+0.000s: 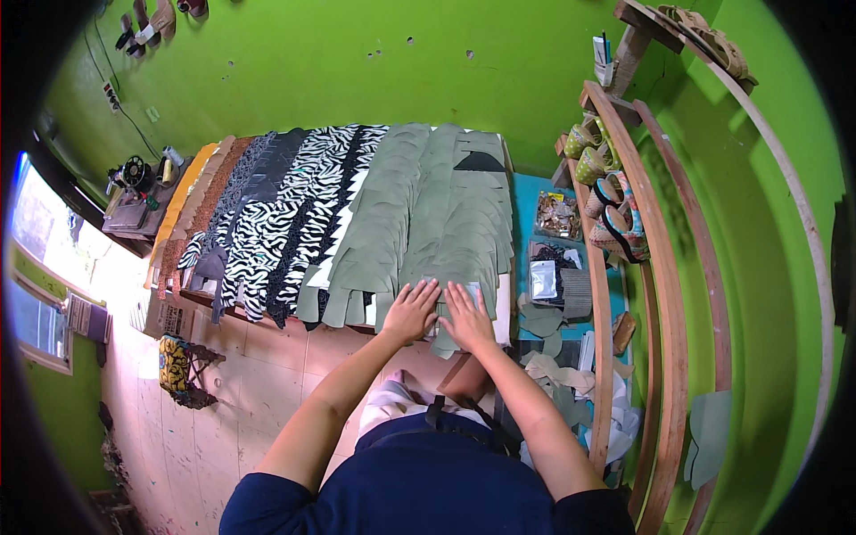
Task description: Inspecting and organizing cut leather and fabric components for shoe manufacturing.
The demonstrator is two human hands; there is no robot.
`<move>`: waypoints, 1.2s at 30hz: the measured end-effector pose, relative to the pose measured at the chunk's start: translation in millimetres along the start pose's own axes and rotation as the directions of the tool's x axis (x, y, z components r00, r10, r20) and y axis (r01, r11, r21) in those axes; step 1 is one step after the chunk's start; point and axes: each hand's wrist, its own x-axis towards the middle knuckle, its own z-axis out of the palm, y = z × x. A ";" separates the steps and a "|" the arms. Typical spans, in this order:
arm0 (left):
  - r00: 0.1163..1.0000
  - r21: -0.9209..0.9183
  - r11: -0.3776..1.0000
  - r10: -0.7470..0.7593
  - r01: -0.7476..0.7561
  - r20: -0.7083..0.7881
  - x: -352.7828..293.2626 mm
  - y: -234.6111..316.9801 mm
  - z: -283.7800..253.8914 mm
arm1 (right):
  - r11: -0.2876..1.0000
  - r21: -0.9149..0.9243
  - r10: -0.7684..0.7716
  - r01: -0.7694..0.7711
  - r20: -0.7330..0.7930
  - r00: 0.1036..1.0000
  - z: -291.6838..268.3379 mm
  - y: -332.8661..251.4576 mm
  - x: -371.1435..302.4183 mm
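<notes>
Fingers [422,295] flat on overlapping, curved-edged, matte grey-green pieces [455,242]

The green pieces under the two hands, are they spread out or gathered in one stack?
Spread out: the green pieces overlap in long rows; the left hand and right hand lie over their near end.

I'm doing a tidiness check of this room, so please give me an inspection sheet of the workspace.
Surface: table, mostly covered by overlapping rows of cut pieces.
Job's things: grey-green pieces nearest the person; zebra-patterned pieces further left.
Clutter: loose scraps at right; silver pouch among the things on the blue surface.
Hands: left hand and right hand side by side, palms down on the grey-green pieces.
Cables: dark cord along the left wall, near a sewing machine.
Surroundings: green wall; wooden rack with footwear.
</notes>
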 end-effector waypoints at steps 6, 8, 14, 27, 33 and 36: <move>0.996 0.045 0.997 0.058 -0.061 0.063 -4.6 -8.3 -3.7 | 1.000 -0.023 -0.006 0.005 -0.045 0.999 2.6 1.2 -4.5; 0.995 0.041 0.996 0.072 -0.075 0.067 -4.7 -9.1 -2.0 | 1.000 -0.006 0.017 -0.017 -0.055 0.998 3.6 -0.4 -7.8; 0.993 0.006 0.994 0.111 -0.112 0.051 -0.4 -14.8 -3.1 | 0.990 -0.077 0.106 -0.116 -0.116 0.988 8.8 0.0 -22.9; 0.855 -0.074 0.855 0.517 -0.513 0.048 14.1 -20.0 -25.8 | 0.592 -0.017 0.746 -0.806 -0.366 0.556 10.2 -76.6 -41.3; 0.539 -0.164 0.534 0.842 -0.829 0.018 -18.8 11.1 -13.3 | 0.288 0.117 0.875 -0.950 -0.437 0.211 29.0 -140.4 -73.8; 0.411 -0.217 0.408 0.911 -0.887 0.034 -40.2 35.7 -2.3 | 0.138 0.157 0.948 -0.978 -0.308 0.084 40.9 -170.1 -105.2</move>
